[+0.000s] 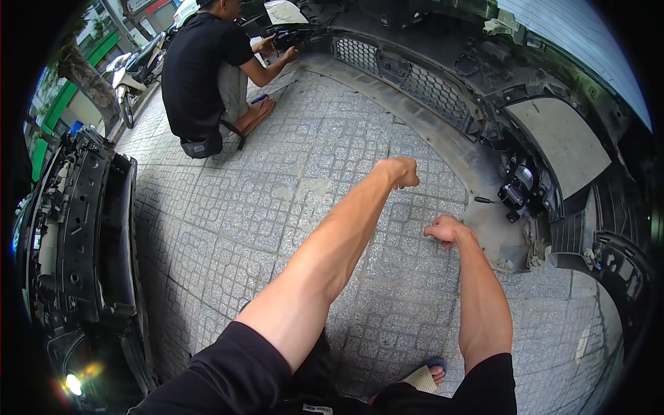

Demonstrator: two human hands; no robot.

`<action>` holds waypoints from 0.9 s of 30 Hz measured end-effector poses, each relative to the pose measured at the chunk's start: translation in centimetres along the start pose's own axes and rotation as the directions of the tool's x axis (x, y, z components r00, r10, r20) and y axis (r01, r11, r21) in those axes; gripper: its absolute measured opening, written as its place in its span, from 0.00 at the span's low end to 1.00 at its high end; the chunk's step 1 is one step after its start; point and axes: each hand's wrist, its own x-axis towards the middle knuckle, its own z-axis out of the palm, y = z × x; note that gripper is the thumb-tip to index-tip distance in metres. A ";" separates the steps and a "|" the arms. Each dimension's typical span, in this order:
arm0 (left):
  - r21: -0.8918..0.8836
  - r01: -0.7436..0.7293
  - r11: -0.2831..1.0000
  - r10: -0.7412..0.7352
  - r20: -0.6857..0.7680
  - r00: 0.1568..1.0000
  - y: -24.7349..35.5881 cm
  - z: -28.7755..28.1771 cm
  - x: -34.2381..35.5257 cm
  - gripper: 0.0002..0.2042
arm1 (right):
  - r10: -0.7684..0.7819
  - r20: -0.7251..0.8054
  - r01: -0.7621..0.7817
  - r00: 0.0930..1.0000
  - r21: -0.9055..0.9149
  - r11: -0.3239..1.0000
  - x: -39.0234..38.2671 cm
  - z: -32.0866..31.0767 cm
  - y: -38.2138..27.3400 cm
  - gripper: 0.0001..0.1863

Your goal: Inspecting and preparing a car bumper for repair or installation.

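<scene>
My left hand (pixel 404 173) reaches out over the paving, fingers curled down; whatever they may hold is hidden. My right hand (pixel 446 232) is lower and to the right, loosely bent with fingers apart and nothing visible in it. It is nearest a large dark car bumper (pixel 484 232) lying face down along the right and back, with honeycomb grilles (pixel 439 90) and a black lamp-like unit with a short cable (pixel 515 190).
A crouching person (pixel 197 83) in a black top works at the bumper's far end. Another dark vehicle front assembly (pixel 83 228) with a lit lamp stands close on my left. Paving (pixel 297 228) lies between. A parked scooter (pixel 135 72) and a tree trunk (pixel 90 83) are behind.
</scene>
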 end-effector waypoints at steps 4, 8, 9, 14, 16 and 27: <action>-0.005 -0.002 1.000 0.002 0.008 1.000 0.2 0.0 0.3 0.17 | 0.013 0.011 -0.013 1.000 -0.017 1.000 0.2 -0.1 0.3 0.29; 0.006 -0.006 1.000 0.006 -0.001 1.000 -0.7 0.3 0.9 0.16 | -0.046 -0.033 0.047 0.998 0.007 0.999 0.4 0.3 0.1 0.22; 0.004 0.001 1.000 -0.001 0.000 1.000 -0.5 0.3 1.0 0.16 | -0.019 -0.007 0.019 1.000 -0.008 1.000 0.4 0.1 0.1 0.25; 0.019 -0.027 0.999 0.028 -0.005 1.000 0.2 0.1 0.8 0.16 | 0.005 -0.017 -0.005 1.000 -0.009 1.000 0.5 0.0 0.8 0.29; 0.012 -0.013 1.000 0.013 -0.001 1.000 0.0 0.1 0.8 0.16 | -0.017 -0.034 0.017 0.999 -0.008 1.000 0.7 0.1 0.7 0.28; -0.012 -0.007 1.000 0.006 -0.030 1.000 0.2 -0.1 -0.2 0.15 | -0.014 -0.024 0.014 1.000 -0.018 1.000 0.2 -0.2 0.6 0.27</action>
